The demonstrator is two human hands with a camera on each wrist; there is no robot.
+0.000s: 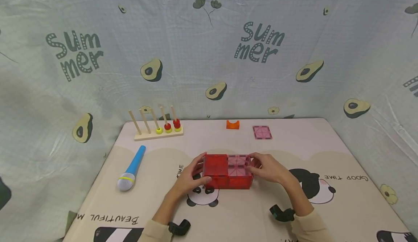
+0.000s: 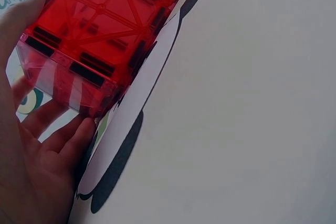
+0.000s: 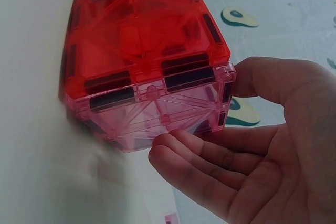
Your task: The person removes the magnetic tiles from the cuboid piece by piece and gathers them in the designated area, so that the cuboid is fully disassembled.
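Note:
A box of translucent red and pink magnetic tiles [image 1: 215, 165] stands on the table in front of me, two squares long. Its top is red at the left and pink at the right, and its end panels are pink. My left hand [image 1: 192, 175] grips the left end, thumb at the front and fingers along the end panel [image 2: 58, 80]. At the other end, my right hand [image 1: 268, 167] holds the upper corner between thumb and fingers. Its fingertips [image 3: 167, 148] lie at the lower edge of the pink end panel [image 3: 157, 111]. What the box contains is unclear.
Behind the box lie an orange arch block [image 1: 233, 125] and a pink square tile [image 1: 262, 132]. A wooden peg stand with red and yellow beads [image 1: 158, 134] is at the back left. Nearer on the left lies a blue toy microphone [image 1: 132, 169]. A printed curtain [image 1: 183, 53] hangs behind the table.

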